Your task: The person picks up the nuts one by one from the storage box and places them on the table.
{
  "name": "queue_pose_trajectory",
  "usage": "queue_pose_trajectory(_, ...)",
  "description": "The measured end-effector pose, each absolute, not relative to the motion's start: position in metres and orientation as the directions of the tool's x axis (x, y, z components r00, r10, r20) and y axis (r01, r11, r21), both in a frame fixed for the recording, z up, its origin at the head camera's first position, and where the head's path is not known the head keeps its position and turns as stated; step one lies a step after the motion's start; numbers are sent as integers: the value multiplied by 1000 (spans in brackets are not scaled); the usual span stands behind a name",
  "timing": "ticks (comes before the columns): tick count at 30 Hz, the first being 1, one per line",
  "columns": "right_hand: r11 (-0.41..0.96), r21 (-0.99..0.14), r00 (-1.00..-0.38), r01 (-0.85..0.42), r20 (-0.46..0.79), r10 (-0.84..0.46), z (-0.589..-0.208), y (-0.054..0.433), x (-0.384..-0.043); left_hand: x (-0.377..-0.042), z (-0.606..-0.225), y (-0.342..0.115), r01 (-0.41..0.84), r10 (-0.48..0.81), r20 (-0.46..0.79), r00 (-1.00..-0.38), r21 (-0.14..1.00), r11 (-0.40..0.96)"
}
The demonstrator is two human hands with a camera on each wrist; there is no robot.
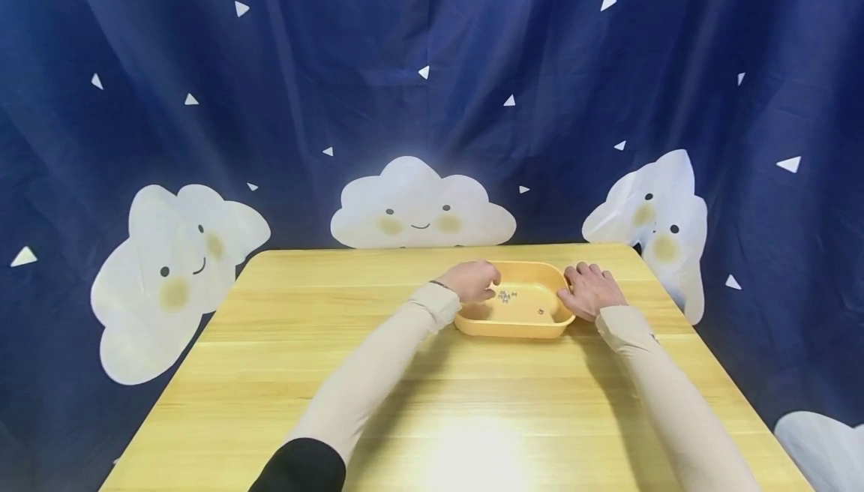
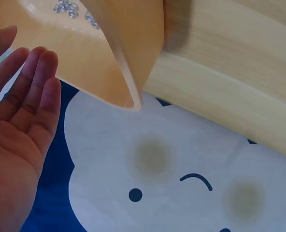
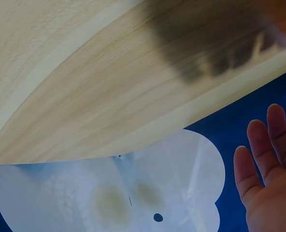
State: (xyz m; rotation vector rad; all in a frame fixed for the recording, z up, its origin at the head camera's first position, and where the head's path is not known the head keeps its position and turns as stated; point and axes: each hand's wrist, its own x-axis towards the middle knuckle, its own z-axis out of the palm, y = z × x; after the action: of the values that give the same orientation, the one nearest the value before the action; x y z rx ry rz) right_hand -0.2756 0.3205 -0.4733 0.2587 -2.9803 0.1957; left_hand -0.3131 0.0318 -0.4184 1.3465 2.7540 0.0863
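A light-orange plastic basin with rounded corners sits on the table towards its far side. Several small, shiny, silvery-clear bead-like pieces lie on its floor, most in a loose cluster left of the middle, with one piece apart on the right. My left hand is over the basin's left end, its fingers loosely extended and holding nothing. At the right end, my right hand is beside the rim, thumb towards the basin. In the right wrist view its fingers look relaxed and slightly spread.
The pale wooden table has a bright glare spot near its front. Behind it hangs a dark blue curtain with white triangles and smiling clouds. Both forearms in light sleeves reach across the table. The far table edge is close behind the basin.
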Motion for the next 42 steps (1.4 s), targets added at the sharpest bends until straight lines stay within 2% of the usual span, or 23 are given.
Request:
queue_pose_trajectory(7, 978, -104, -976, -182, 142, -166, -474, 322, -276, -314, -426, 41, 770, 770, -35, -637, 13, 638)
queue_pose_trajectory(13, 978, -104, -976, -181, 145, -165, -475, 321, -277, -315, -429, 48, 758, 756, -63, -651, 2, 653)
queue_pose_trajectory(23, 980, -83, -976, -182, 135, -170, -475, 323, -277, -316, -436, 67, 804, 804, -44, -593, 10, 594)
queue_pose_trajectory(26, 981, -76, -978, -178, 128, -167, -474, 322, -277, -315, -436, 72, 802, 800, -63, -597, -12, 598)
queue_pose_trajectory(30, 982, -72, -978, -176, 127, -166, -475, 322, -278, -312, -437, 77, 798, 793, -90, -602, -100, 595)
queue_pose_trajectory(37, 984, -79, -981, -162, 121, -152, -472, 319, -277, -318, -446, 83, 784, 827, -54, -559, -360, 506)
queue_pose_trajectory(42, 984, -72, -982, -161, 110, -152, -471, 319, -276, -315, -447, 85, 761, 838, -42, -544, -445, 472)
